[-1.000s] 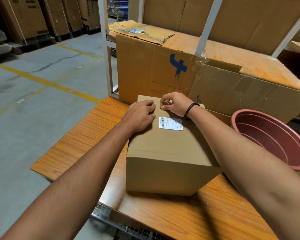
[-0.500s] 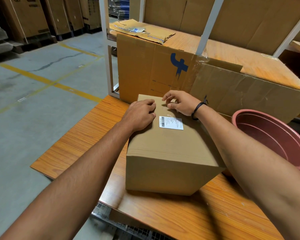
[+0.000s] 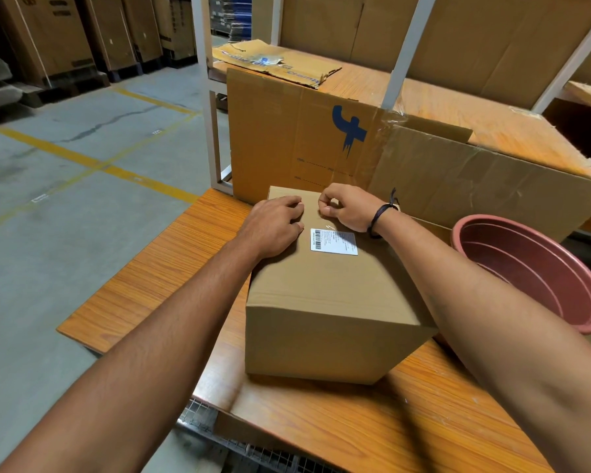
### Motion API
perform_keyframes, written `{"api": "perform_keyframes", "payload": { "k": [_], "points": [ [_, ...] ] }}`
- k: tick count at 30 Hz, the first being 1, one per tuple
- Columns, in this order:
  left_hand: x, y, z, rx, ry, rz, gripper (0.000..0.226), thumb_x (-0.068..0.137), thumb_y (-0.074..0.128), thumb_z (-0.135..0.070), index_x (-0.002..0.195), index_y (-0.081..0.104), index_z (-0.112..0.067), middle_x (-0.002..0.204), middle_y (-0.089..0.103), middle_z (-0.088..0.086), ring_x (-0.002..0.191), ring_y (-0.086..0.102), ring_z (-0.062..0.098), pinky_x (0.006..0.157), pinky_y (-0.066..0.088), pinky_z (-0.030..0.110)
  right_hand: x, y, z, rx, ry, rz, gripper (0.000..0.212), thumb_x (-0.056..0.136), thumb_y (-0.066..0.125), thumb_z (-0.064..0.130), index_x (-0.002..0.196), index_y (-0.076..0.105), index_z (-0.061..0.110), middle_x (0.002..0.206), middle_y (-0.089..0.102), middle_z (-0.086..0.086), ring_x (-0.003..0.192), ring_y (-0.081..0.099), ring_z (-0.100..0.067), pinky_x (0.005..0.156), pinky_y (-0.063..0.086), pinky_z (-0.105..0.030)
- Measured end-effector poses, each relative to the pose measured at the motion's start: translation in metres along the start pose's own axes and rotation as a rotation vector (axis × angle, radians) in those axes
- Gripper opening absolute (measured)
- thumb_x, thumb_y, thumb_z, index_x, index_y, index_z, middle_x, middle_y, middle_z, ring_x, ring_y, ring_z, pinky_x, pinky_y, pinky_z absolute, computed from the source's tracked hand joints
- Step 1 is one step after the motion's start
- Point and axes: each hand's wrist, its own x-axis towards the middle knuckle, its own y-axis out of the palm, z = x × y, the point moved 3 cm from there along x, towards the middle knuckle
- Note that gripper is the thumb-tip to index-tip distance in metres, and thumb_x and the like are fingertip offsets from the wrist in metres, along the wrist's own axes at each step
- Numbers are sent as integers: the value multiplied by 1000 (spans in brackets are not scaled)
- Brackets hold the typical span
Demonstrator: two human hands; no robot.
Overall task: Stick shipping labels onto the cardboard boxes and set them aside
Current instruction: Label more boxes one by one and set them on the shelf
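Change: the right hand (image 3: 347, 208), whose fingers were stretched along the box's far edge half a second ago, has curled them in again; the left hand and the box have not moved.
Right hand grip: fingers are tucked, thumb tip against forefinger. Nothing shows between them, so whether they pinch anything thin cannot be told.
Left hand grip: the left hand (image 3: 273, 223) rests on the box top with loosely bent fingers, holding nothing.
Box position: the cardboard box (image 3: 325, 295) stands closed on the wooden table (image 3: 171, 254), near its front edge, just beside a reddish plastic tub (image 3: 533, 268).
Label: the white barcode label (image 3: 334, 241) lies flat on the box top, between the two wrists.
Handling: the box looks stiff, dry and not slippery. Its weight cannot be judged. Taking it with a palm on each opposite side wall seems safest.
Count: one box, one label, one tub, one table, two hands.
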Motion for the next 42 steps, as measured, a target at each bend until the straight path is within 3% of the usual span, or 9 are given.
{"api": "perform_keyframes", "payload": {
  "k": [7, 13, 17, 19, 23, 27, 30, 37, 42],
  "points": [
    [0, -1, -1, 5, -8, -2, 49, 103, 42, -34, 150, 37, -21, 161, 27, -4, 146, 25, 16, 117, 20, 42, -11, -4, -10, 61, -36, -8, 9, 101, 50, 19, 100, 59, 18, 110, 63, 2, 96, 52, -17, 82, 38, -29],
    [-1, -1, -2, 1, -16, 0, 50, 103, 42, -34, 151, 37, -20, 161, 27, -4, 146, 25, 16, 117, 20, 41, -17, 2, -9, 122, -26, -130, 11, 102, 47, 14, 95, 55, 17, 92, 61, 4, 80, 52, -8, 67, 38, -20],
    [-2, -2, -2, -2, -15, 0, 50, 103, 42, -34, 151, 36, -20, 161, 27, -4, 146, 25, 16, 117, 19, 41, -16, 1, -8, 177, -33, -134, 11, 101, 49, 12, 94, 55, 18, 90, 63, 3, 82, 57, -10, 73, 44, -25],
    [-2, -1, -2, -2, -15, 2, 50, 103, 42, -34, 151, 36, -20, 161, 27, -4, 146, 24, 17, 117, 19, 41, -14, -1, -9, 182, -41, -101, 9, 100, 52, 13, 101, 54, 21, 94, 61, 5, 85, 57, -12, 74, 43, -25],
    [-2, -1, -2, -12, -16, -2, 50, 103, 43, -33, 151, 36, -21, 161, 27, -4, 146, 24, 16, 118, 19, 41, -13, -13, -9, 163, -30, 57, 34, 96, 61, 18, 129, 53, 20, 106, 60, 4, 87, 53, -10, 77, 42, -21],
    [-2, -1, -2, -13, -24, 0, 50, 103, 42, -34, 151, 36, -21, 161, 27, -5, 146, 24, 16, 118, 19, 41, -7, -11, -5, 48, 8, 62, 14, 91, 69, 23, 104, 71, 20, 99, 62, 6, 92, 54, -12, 71, 39, -23],
    [-2, -1, -2, -17, -26, 2, 50, 103, 42, -34, 151, 37, -22, 160, 27, -5, 146, 24, 16, 118, 19, 42, -4, -6, -4, 78, 50, -16, 3, 93, 66, 20, 92, 68, 19, 90, 61, 8, 90, 54, -14, 67, 39, -23],
    [1, 2, 0, -18, -28, 2, 50, 102, 43, -35, 150, 37, -23, 160, 27, -6, 146, 24, 15, 118, 18, 42, -4, -9, -3, 73, 15, -22, 20, 95, 63, 20, 115, 67, 22, 106, 61, 6, 89, 52, -12, 74, 40, -24],
    [0, 2, 0, -15, -23, -2, 50, 102, 43, -35, 150, 38, -22, 160, 28, -5, 145, 25, 16, 117, 19, 42, 1, -6, 4, -26, -1, -76, 13, 90, 70, 25, 101, 75, 20, 100, 64, 4, 93, 53, -14, 76, 39, -27]
  ]
}}
